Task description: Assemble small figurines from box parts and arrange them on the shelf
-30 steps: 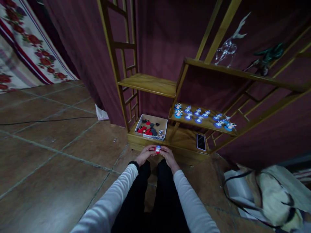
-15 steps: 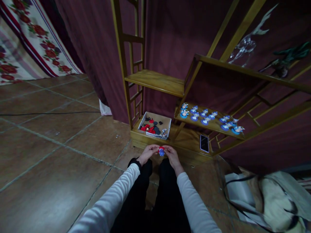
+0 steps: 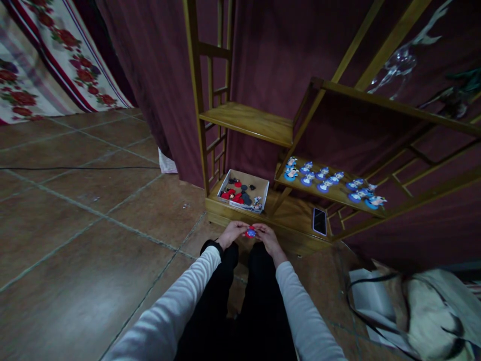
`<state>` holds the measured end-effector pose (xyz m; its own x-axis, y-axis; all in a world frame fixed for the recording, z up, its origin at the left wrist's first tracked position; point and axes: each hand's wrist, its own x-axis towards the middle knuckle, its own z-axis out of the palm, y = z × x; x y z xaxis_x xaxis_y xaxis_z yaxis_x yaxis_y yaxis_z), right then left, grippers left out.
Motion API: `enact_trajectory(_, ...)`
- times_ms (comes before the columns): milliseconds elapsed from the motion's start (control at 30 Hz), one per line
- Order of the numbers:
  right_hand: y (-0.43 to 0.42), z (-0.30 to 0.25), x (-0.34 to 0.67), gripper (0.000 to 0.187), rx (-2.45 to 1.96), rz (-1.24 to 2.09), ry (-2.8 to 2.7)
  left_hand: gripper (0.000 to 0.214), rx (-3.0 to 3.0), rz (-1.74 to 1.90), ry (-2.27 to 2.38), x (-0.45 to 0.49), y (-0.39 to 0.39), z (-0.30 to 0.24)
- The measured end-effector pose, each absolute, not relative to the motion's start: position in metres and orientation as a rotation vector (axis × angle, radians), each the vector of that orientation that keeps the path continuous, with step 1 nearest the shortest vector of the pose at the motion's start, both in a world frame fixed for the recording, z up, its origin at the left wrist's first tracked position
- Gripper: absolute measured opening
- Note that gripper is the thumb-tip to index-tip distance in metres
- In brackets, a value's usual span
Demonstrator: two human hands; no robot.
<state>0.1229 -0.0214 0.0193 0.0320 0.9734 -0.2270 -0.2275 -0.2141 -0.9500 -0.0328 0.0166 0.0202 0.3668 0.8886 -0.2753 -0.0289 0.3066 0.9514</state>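
Note:
My left hand (image 3: 232, 232) and my right hand (image 3: 267, 236) meet in front of me, fingers pinched together on a small red and blue figure piece (image 3: 250, 232) held between them. Just beyond my hands, on the bottom board of a wooden shelf (image 3: 248, 122), stands an open cardboard box (image 3: 262, 186) with red and dark small parts inside. Several finished blue and white figures (image 3: 325, 179) stand in rows on the low right shelf board.
A black phone (image 3: 319, 221) lies on the bottom board to the right of the box. A beige bag with black straps (image 3: 417, 307) sits on the tiled floor at right. A dark red curtain hangs behind the shelf; a cable (image 3: 75, 168) crosses the floor at left.
The view has shifted so the shelf sits a little further right and lower. My hands stay together on the small piece, which now shows more red on top.

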Motion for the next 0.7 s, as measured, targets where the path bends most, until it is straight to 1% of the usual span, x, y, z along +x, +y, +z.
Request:
enact_trajectory(167,-0.02,0.015,0.125,0.03,-1.201,1.458,-0.831,0.026,1.04,0.766,1.019,-0.034,0.015,0.022)
enact_trajectory(400,-0.02,0.014,0.126,0.029,-1.167,1.388,-0.769,0.044,1.051,0.755,0.866,-0.035,0.011,0.029)
enact_trajectory(533,-0.022,0.019,0.124,0.031,-1.144,1.402,-0.785,0.05,1.079,0.769,0.837,-0.035,0.011,0.029)
enact_trajectory(700,-0.025,0.022,0.122,0.033,-1.125,1.47,-0.839,0.046,1.089,0.801,0.858,-0.035,0.014,0.025)
